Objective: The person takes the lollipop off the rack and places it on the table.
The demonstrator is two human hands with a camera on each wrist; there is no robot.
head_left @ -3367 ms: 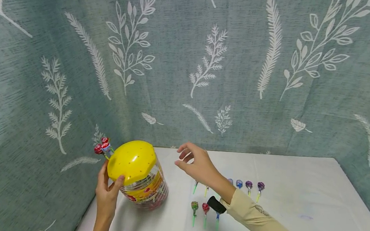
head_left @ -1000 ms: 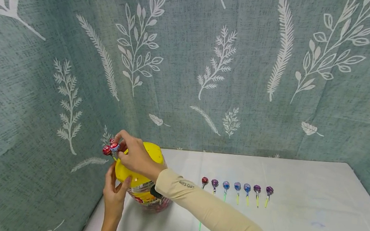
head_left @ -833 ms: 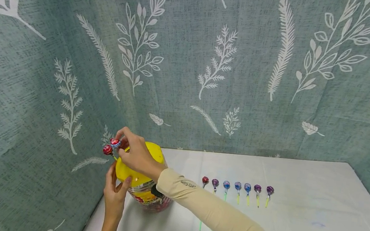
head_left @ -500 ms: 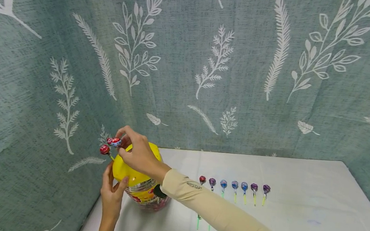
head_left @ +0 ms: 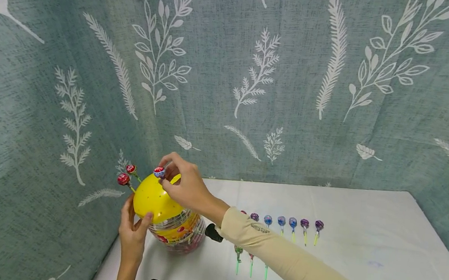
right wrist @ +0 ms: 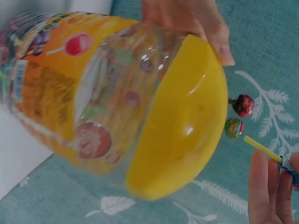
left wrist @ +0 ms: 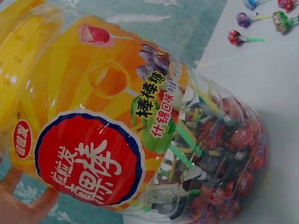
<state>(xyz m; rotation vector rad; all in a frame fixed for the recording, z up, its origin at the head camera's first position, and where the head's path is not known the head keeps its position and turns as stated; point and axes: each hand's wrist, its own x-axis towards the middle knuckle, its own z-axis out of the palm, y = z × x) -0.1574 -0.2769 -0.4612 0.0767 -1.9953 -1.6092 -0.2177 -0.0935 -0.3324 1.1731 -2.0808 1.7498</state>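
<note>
A clear plastic candy jar (head_left: 183,234) with a domed yellow lid (head_left: 155,202) stands tilted on the table's left. My left hand (head_left: 133,232) grips it near the lid, thumb in front, the other fingers partly hidden behind. Two red-headed lollipops (head_left: 123,179) stick out of the lid's left side. Above the lid, my right hand (head_left: 189,186) pinches a blue-and-red lollipop (head_left: 159,172). In the right wrist view its yellow stick (right wrist: 261,148) shows, with the end apart from the lid. Through the jar wall in the left wrist view, several wrapped lollipops (left wrist: 243,140) are visible.
On the white table (head_left: 360,243), right of the jar, several purple and blue lollipops (head_left: 292,223) lie in a row. A nearer row includes a green lollipop (head_left: 238,251), partly covered by the right sleeve (head_left: 279,249). A patterned curtain (head_left: 213,89) hangs behind and at left.
The right hand, bare at first, reached to three lollipops on the lid. It has drawn the blue-and-red one out and rightward, leaving two there. The left hand keeps its grip.
</note>
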